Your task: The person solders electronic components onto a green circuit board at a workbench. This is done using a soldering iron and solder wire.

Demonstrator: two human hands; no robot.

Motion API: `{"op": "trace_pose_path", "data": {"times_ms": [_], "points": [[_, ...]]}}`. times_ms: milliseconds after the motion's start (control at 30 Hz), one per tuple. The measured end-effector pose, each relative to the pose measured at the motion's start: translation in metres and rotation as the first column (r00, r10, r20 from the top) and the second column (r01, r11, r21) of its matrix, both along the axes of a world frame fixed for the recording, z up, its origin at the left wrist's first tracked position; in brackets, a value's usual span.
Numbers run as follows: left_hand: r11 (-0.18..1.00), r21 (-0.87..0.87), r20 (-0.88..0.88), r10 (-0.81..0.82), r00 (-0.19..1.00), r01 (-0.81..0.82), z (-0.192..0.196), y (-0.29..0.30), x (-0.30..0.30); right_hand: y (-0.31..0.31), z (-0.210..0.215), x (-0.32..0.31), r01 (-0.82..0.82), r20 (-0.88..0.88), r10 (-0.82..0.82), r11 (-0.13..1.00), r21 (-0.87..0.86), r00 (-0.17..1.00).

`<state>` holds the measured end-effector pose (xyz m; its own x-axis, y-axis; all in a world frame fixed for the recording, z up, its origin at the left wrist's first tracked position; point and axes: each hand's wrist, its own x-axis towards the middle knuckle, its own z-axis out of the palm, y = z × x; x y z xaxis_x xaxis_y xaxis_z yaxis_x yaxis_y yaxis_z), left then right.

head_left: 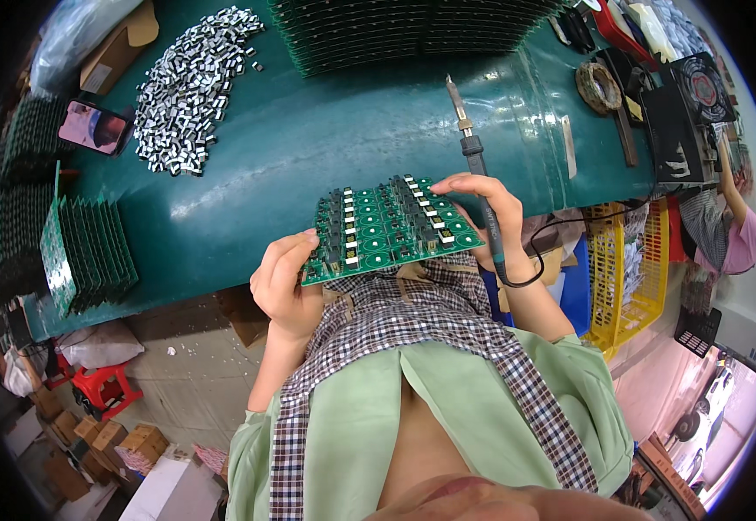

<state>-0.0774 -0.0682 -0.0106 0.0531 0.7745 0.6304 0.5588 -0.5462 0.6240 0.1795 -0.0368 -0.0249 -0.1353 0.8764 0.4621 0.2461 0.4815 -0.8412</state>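
Observation:
A green circuit board (382,227) with rows of white and black components is held tilted above my lap, near the front edge of the table. My left hand (287,280) grips its left edge, thumb near the top side. On the opposite edge, my right hand (492,205) pinches the board with the index finger stretched over its far corner. That same hand also keeps a soldering iron (475,161), its dark handle crossing the hand and its metal tip pointing away over the table. The fingers under the board are hidden.
On the green table (326,130) lie a heap of small metal-and-white parts (188,91), a phone (94,128), stacked boards (412,35) and upright boards (91,252). A fume fan (699,91) stands right, above a yellow basket (617,286). Another person (736,239) is at far right.

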Motion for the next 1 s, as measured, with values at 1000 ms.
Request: {"op": "trace_pose_path", "data": {"times_ms": [1000], "points": [[0.999, -0.041, 0.005, 0.008, 1.0, -0.008, 0.001, -0.005, 0.002, -0.003, -0.015, -0.002, 0.099, -0.009, -0.098, 0.991, 0.093, 0.995]]}}
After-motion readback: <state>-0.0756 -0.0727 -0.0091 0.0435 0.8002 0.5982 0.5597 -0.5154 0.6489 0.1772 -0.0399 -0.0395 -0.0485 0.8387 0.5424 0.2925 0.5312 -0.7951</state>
